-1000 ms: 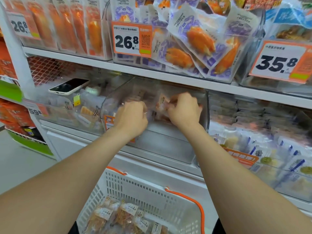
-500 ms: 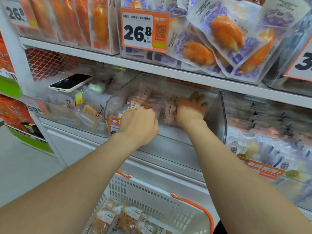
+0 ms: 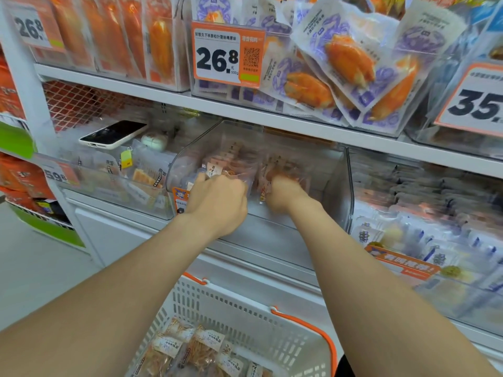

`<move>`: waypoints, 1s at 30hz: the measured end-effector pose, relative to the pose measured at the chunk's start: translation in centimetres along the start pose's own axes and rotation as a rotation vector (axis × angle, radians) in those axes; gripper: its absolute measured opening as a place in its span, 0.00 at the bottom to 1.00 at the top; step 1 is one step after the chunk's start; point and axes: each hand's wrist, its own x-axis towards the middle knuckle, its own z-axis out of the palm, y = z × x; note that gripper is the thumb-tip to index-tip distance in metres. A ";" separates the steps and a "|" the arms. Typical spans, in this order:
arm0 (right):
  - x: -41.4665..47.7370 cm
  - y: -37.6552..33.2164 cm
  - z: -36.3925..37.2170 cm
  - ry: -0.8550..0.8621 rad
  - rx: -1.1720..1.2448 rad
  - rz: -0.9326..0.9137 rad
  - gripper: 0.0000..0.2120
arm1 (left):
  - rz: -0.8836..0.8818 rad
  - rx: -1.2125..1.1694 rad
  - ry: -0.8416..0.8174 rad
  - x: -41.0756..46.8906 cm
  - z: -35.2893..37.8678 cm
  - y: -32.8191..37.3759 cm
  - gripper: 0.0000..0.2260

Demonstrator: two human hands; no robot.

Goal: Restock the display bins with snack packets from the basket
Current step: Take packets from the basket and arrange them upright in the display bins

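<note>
Both bare forearms reach forward and upward, side by side, the left hand (image 3: 217,204) knuckles-up with fingers curled, the right hand (image 3: 284,193) motion-blurred.

Right hand (image 3: 284,194) a blur, grip unclear

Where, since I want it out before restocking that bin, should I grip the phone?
Pinch the phone by its two long edges near the closer end, coming from the front under the shelf: it lies screen-up, flat on packets, both edges bare.
</note>
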 end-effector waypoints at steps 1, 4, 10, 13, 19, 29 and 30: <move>0.1 0.1 0.2 -0.016 0.009 -0.012 0.28 | 0.002 0.000 -0.003 -0.1 0.0 -0.1 0.12; -0.4 0.4 0.0 -0.059 0.006 -0.035 0.26 | 0.002 -0.036 0.005 -0.3 -0.2 -0.1 0.13; -3.4 0.5 -0.8 -0.081 0.092 -0.055 0.18 | 0.030 -0.135 0.195 -1.5 -0.8 0.2 0.10; -6.0 0.0 -1.2 0.104 0.102 -0.118 0.14 | 0.092 -0.178 0.319 -2.8 -2.0 0.5 0.07; -13.1 -2.0 -1.5 0.564 -0.042 -0.466 0.11 | 0.061 -0.110 -0.116 -7.2 -2.8 1.6 0.13; -21.5 -1.3 8.4 -0.170 -0.522 -0.441 0.04 | 0.232 0.067 -1.122 -16.8 9.0 1.9 0.10; -22.0 -1.0 9.6 -0.211 -0.565 -0.438 0.05 | 0.234 0.079 -1.164 -17.9 10.2 2.0 0.09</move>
